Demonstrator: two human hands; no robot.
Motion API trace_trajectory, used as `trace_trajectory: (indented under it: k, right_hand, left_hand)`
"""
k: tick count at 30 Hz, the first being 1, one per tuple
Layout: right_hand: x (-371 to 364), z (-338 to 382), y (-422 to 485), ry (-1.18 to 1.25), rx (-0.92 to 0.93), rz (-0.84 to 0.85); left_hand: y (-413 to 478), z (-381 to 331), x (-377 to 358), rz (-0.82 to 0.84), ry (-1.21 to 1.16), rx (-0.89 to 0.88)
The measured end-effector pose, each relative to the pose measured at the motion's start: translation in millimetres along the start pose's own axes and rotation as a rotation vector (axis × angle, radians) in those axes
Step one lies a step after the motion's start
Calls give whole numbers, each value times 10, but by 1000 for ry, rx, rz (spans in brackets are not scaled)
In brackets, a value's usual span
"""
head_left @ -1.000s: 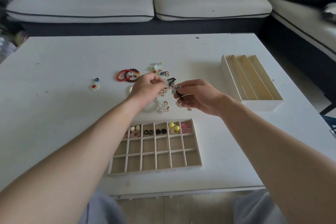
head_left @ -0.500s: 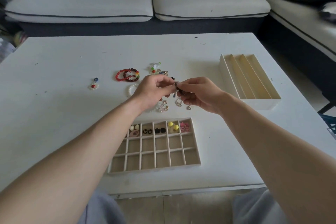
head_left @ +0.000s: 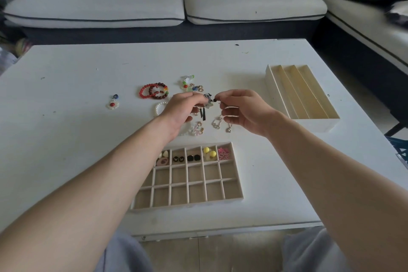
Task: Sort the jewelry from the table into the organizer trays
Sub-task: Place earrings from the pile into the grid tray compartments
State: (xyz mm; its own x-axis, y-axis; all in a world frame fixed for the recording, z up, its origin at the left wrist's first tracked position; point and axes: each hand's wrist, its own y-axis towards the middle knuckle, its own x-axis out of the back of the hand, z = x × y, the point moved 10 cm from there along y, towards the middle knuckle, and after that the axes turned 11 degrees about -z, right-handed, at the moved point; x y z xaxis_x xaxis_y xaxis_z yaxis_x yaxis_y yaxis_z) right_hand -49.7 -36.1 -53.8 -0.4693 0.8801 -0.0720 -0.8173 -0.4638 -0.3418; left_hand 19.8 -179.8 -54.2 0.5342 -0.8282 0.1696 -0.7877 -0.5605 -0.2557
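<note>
Above the loose jewelry pile [head_left: 199,128], my left hand [head_left: 183,110] pinches a black-and-white earring [head_left: 207,97] whose dark tassel hangs down. My right hand [head_left: 242,110] pinches a small black bead-like piece [head_left: 215,100] close beside it; the two pieces look slightly apart. The grid tray [head_left: 234,199] lies in front of me; its far row holds earring pairs. Red and brown bead bracelets [head_left: 154,90], a pearl bracelet [head_left: 159,107] and silver pieces [head_left: 217,123] lie on the table.
A long-slot tray [head_left: 309,121] stands at the right on the white table [head_left: 66,139]. A flower pendant [head_left: 113,104] lies apart at the left. Colourful charms [head_left: 189,85] sit beyond my hands. A sofa runs along the far and right sides.
Both hands lifted from the pile, came together on the black earring, and now hold its parts slightly separated, the tassel dangling under my left fingers.
</note>
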Motion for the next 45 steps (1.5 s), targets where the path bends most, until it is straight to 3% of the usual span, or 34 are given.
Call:
trace_trajectory:
  k: [7,11,20,29,40,45]
  right_hand:
    - [-9,189,-43,107,71,0]
    - [-76,246,-101,113,88,11]
    - [-141,316,-232,-80,144,-8]
    - [-201,268,-352,-301,188,-99]
    - [-749,185,-641,-188,175,-15]
    - [-1044,19,-658,-20,47,21]
  left_hand:
    - [-111,59,-218,221,-90,28]
    - [-195,83,-285,285,8,22]
    - [-352,-84,-255,352,-48,-59]
    - [-516,-40,-21,209,-50,29]
    - [-806,44,476,153,38,23]
    - [-926,147,862,107,53,59]
